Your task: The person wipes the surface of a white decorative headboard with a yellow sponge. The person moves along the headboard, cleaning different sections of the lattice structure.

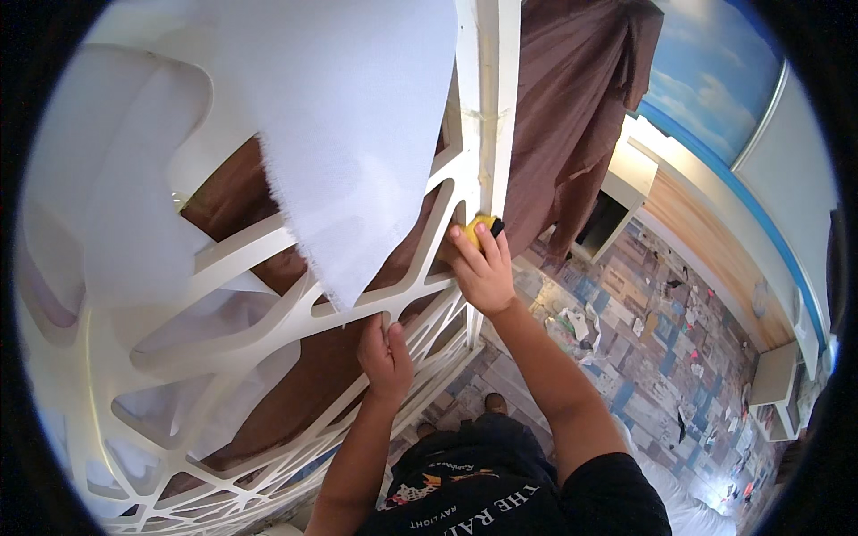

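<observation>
Before me stands a white lattice panel [251,355] with branching bars and irregular openings. Against its upright white frame post [493,161], my right hand [486,275] grasps a small yellow and black tool [477,226] that looks like a tape measure; the fingers partly hide it. Lower and to the left, my left hand [387,362] pinches a lattice bar between thumb and fingers, just below the pointed end of a white cloth [355,187]. That cloth hangs over the upper panel and has a frayed left edge. Brown fabric [322,358] shows through the openings.
A brown drape [563,114] hangs right of the post. Beyond it is a pale cabinet [620,181]. Scraps and a plastic bag [583,328] litter the wood-patterned floor [643,395]. A small open shelf unit [777,395] stands at far right, beside a sky-painted wall [717,74].
</observation>
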Action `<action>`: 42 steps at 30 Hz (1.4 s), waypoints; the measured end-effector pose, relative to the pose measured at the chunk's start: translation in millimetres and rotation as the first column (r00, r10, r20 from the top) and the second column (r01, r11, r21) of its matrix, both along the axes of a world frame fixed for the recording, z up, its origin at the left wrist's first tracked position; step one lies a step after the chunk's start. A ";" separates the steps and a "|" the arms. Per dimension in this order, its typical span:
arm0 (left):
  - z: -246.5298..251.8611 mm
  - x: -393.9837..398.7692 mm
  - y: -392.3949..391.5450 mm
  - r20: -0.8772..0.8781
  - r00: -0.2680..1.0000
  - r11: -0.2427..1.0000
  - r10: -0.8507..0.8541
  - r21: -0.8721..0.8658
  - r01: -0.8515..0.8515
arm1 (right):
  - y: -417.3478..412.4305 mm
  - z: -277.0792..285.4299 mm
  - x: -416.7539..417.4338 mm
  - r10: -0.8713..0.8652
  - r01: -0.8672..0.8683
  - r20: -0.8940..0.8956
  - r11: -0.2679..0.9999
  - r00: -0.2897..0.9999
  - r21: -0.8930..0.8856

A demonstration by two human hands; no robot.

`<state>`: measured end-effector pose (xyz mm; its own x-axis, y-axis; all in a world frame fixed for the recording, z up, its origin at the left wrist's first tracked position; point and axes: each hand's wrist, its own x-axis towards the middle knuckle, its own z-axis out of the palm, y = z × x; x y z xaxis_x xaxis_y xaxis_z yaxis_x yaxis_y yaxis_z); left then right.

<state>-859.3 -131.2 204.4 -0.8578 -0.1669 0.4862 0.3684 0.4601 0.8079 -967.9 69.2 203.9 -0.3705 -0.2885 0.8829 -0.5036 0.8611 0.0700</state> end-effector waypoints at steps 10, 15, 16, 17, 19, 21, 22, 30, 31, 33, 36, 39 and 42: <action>-10.8 -0.3 12.1 -0.202 0.975 0.990 0.096 -0.081 -0.114 | 17.9 24.8 45.8 0.426 -0.335 0.139 0.842 0.894 -0.423; 29.1 26.9 40.0 -0.480 0.862 0.885 -0.162 -0.456 -0.088 | 12.9 112.6 34.0 0.275 -0.278 -0.082 0.817 0.958 -0.505; 47.5 23.1 52.7 -0.437 0.874 0.854 -0.213 -0.517 -0.051 | 11.7 129.7 24.0 0.255 -0.277 -0.114 0.818 0.960 -0.505; 60.2 17.1 56.9 -0.381 0.889 0.806 -0.254 -0.592 -0.023 | 3.0 140.5 12.0 0.247 -0.286 -0.145 0.804 0.958 -0.522; 77.3 -1.9 68.7 -0.262 0.952 0.774 -0.156 -0.632 -0.047 | -6.7 160.6 -8.5 0.165 -0.218 -0.147 0.823 0.975 -0.525; 87.8 -16.6 78.6 -0.141 0.990 0.756 -0.005 -0.649 -0.088 | -6.4 149.1 -20.4 0.203 -0.252 -0.150 0.785 0.968 -0.566; 83.6 -17.5 76.7 -0.123 0.992 0.722 0.018 -0.685 -0.098 | -8.8 138.4 -23.1 0.228 -0.276 -0.157 0.765 0.961 -0.582; 70.2 -19.9 79.2 -0.225 0.973 0.718 0.059 -0.667 -0.198 | -2.5 -16.5 0.5 0.335 -0.086 0.212 0.690 0.918 -0.719; 68.2 -20.6 78.6 -0.242 0.967 0.705 0.077 -0.672 -0.225 | -2.5 -23.0 0.9 0.360 -0.066 0.241 0.663 0.901 -0.746; 64.4 -21.4 76.1 -0.280 0.953 0.672 0.114 -0.685 -0.281 | -5.1 -20.6 3.2 0.408 -0.045 0.267 0.614 0.873 -0.788; 57.2 -24.6 73.4 -0.344 0.930 0.635 0.126 -0.693 -0.342 | -7.2 32.4 -3.2 0.390 -0.128 0.166 0.625 0.906 -0.770; 46.6 -31.2 70.1 -0.447 0.882 0.604 0.152 -0.664 -0.441 | -12.4 100.9 -12.6 0.370 -0.188 0.069 0.614 0.926 -0.766; 39.7 -33.6 69.1 -0.451 0.878 0.592 0.159 -0.668 -0.451 | -12.0 109.6 -19.4 0.368 -0.209 0.033 0.596 0.929 -0.775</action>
